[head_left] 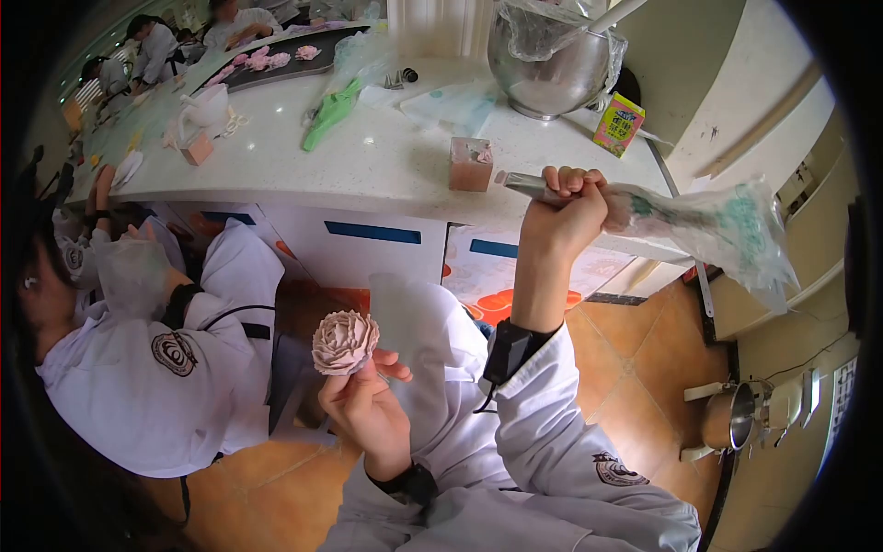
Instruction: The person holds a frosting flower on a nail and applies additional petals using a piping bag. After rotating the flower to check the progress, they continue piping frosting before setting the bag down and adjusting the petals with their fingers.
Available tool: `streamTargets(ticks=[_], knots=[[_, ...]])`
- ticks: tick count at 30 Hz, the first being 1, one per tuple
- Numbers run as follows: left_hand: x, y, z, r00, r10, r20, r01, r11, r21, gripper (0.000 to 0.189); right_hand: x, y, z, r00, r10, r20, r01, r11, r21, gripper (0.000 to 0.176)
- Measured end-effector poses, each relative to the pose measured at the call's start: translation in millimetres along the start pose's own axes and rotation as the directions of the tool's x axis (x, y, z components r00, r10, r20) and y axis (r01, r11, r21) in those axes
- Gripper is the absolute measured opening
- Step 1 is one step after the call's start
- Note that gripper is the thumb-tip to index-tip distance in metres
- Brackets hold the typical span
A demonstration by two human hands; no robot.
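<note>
My left hand is closed beneath a pale pink piped flower with ruffled petals, held upright in front of my apron. Whatever the fingers pinch under the bloom is hidden; a flower nail cannot be made out. My right hand wraps round the front of a clear piping bag with pinkish filling and green smears. Its metal piping tip points left, near the counter's front edge and apart from the flower. Just beyond the tip sits a pinkish block with a bit of pink on top.
On the white counter lie a green-filled piping bag, loose metal tips and a dark tray bearing pink flowers. A steel mixing bowl and a yellow drink carton stand right. A co-worker sits close at left.
</note>
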State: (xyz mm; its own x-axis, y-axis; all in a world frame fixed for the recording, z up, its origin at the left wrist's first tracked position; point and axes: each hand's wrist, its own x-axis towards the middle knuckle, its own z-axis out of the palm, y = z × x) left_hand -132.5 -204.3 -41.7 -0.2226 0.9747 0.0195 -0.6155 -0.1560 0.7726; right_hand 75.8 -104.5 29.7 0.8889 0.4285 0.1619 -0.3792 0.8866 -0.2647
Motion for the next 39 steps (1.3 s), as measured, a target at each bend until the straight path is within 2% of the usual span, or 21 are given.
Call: streamTargets(ticks=[2,5,9,21,24,27,30,34,37,38,39], knots=[[1.0,-1.0,1.9,1.0,0.005,0.009,-0.005,1.0,0.003,0.018,22.5,16.4,-3.2,0.996,-0.024,-0.082,0.022,1.0,-0.021,0.015],[2.9,-3.7,3.9,1.0,0.029,-0.005,-0.029,1.0,0.009,0.017,50.5,30.0,-17.3,0.992,0.043,-0.121,-0.034,0.997,0.075,0.016],[5.4,-8.8,4.0,1.0,0.029,-0.01,-0.029,0.999,0.012,0.017,60.5,42.8,-16.4,0.982,0.082,-0.168,-0.066,0.993,0.097,0.015],[10.7,-19.6,2.0,1.0,0.002,0.012,-0.002,0.999,0.032,0.016,60.3,47.5,-21.8,0.973,0.127,-0.195,-0.133,0.991,-0.02,0.013],[10.5,-20.2,3.5,1.0,0.0,0.007,0.0,0.999,0.034,0.016,67.9,50.6,-28.1,0.964,0.201,-0.172,-0.207,0.978,-0.019,0.014],[9.9,-20.7,4.5,1.0,-0.001,0.006,0.0,0.999,0.04,0.016,69.6,53.1,-29.8,0.967,0.151,-0.205,-0.17,0.983,-0.077,0.014],[8.6,-20.0,5.4,1.0,-0.009,0.028,0.008,0.999,0.031,0.016,57.3,47.6,-25.0,0.976,0.114,-0.185,-0.153,0.966,-0.211,0.014],[7.1,-17.1,3.7,0.998,-0.013,0.057,0.011,0.999,0.038,0.016,54.3,35.3,-23.0,0.996,0.085,-0.001,-0.074,0.853,-0.517,0.011],[6.7,-15.7,4.3,0.998,0.003,0.055,-0.005,0.999,0.034,0.016,60.9,19.3,-19.2,0.923,0.308,0.233,-0.057,0.705,-0.707,0.011],[6.5,-15.6,4.2,0.998,0.005,0.055,-0.007,0.999,0.036,0.016,60.5,18.5,-15.7,0.923,0.294,0.25,-0.009,0.663,-0.749,0.012],[6.4,-15.7,4.2,0.998,0.006,0.055,-0.008,0.999,0.037,0.015,60.4,17.7,-15.6,0.915,0.288,0.283,0.014,0.677,-0.736,0.013]])
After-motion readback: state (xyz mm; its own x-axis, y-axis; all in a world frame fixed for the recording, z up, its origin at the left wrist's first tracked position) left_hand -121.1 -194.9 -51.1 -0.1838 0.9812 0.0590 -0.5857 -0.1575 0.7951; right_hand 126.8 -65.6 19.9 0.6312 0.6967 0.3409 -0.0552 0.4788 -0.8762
